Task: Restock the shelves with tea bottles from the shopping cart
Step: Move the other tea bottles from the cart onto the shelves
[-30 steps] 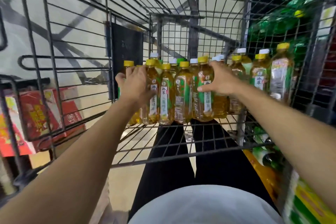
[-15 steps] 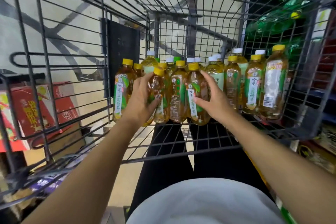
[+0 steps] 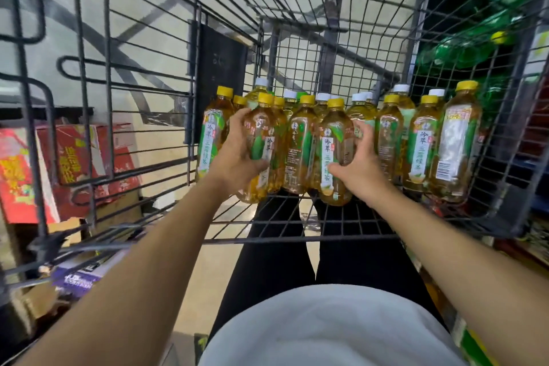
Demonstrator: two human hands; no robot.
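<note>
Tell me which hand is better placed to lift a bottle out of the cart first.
Left. The left hand already wraps a tilted bottle, thumb across its front. The right hand only cups the side of another bottle.

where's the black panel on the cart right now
In the head view, the black panel hangs on the cart's far wire wall, left of centre, just behind the leftmost tea bottle.

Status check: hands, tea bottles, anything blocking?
Left hand and right hand clamp a cluster of tea bottles in the cart. Bottles upright. No obstruction seen.

Both hands [image 3: 237,154] [image 3: 361,166] clasp tea bottles [image 3: 300,142] in the cart [image 3: 297,235].
</note>
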